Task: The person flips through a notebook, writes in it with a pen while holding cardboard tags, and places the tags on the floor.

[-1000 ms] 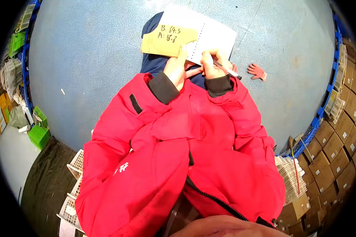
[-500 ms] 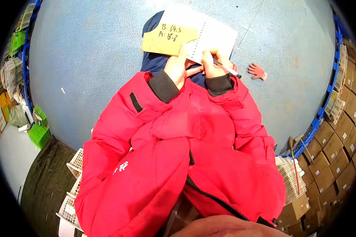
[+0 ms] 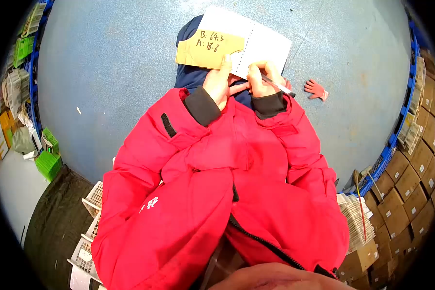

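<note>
While the left hand (image 3: 217, 86) pinches one notebook (image 3: 270, 43) and one tan card (image 3: 193, 55), the right hand (image 3: 262, 83) grips one pen (image 3: 279, 86); one glove (image 3: 316, 89) lies at its three o'clock.

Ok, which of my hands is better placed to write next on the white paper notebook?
Your right hand, probably: it grips the slim black-and-white pen over the notebook, while your left hand steadies the notebook's lower edge.
</note>
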Motion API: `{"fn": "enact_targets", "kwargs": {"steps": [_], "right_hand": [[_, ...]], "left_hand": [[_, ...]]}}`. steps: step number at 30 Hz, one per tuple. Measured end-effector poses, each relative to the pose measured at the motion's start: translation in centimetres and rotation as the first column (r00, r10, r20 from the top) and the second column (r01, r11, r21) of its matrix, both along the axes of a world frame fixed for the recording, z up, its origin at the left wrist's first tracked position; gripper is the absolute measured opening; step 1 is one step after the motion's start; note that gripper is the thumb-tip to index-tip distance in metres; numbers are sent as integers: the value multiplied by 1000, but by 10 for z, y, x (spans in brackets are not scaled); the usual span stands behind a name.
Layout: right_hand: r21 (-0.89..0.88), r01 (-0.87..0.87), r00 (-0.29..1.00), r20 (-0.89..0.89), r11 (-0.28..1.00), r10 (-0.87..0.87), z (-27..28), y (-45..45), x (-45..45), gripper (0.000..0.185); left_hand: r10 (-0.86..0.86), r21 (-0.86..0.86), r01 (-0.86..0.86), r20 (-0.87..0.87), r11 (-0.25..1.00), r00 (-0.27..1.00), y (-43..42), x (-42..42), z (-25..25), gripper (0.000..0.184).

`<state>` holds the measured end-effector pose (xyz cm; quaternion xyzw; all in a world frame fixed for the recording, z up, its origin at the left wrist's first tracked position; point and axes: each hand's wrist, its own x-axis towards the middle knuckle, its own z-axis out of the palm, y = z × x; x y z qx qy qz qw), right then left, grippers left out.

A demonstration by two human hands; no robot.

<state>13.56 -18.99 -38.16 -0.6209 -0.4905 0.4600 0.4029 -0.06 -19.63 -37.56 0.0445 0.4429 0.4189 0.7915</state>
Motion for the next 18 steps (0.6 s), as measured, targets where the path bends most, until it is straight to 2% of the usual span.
{"fn": "enact_targets", "kwargs": {"steps": [2, 3, 7, 10, 11, 14, 15, 18], "right_hand": [[11, 20, 1000, -14, 1000, -20, -3, 0, 0, 8], [-48, 44, 995, -86, 998, -48, -3, 0, 2, 9], [13, -18, 999, 35, 1000, 18, 4, 1, 0, 9], [-7, 26, 998, -52, 1000, -26, -6, 0, 1, 10], [-35, 10, 1000, 18, 999, -9, 2, 2, 0, 10], [-27, 39, 996, -83, 999, -42, -5, -1, 6, 10], [-113, 49, 985, -162, 992, -67, 1, -1, 6, 9], [-13, 22, 1000, -9, 1000, -22, 0, 0, 4, 9]], "left_hand": [[-6, 29, 6, 16, 1000, 1000, -1, -1, 1, 55], [0, 26, 0, 3, 1000, 1000, 1, -2, 1, 55], [21, 27, -21, 6, 999, 1000, 0, 0, 4, 55], [39, 48, -40, 26, 998, 999, 1, 0, 4, 53], [41, 52, -42, 22, 998, 999, 1, 0, 5, 53], [37, 69, -40, 38, 997, 999, 2, 0, 0, 53], [17, 69, -20, 49, 997, 999, 2, -2, 0, 55], [-1, 56, -2, 44, 998, 999, 0, -1, 1, 58]]}}
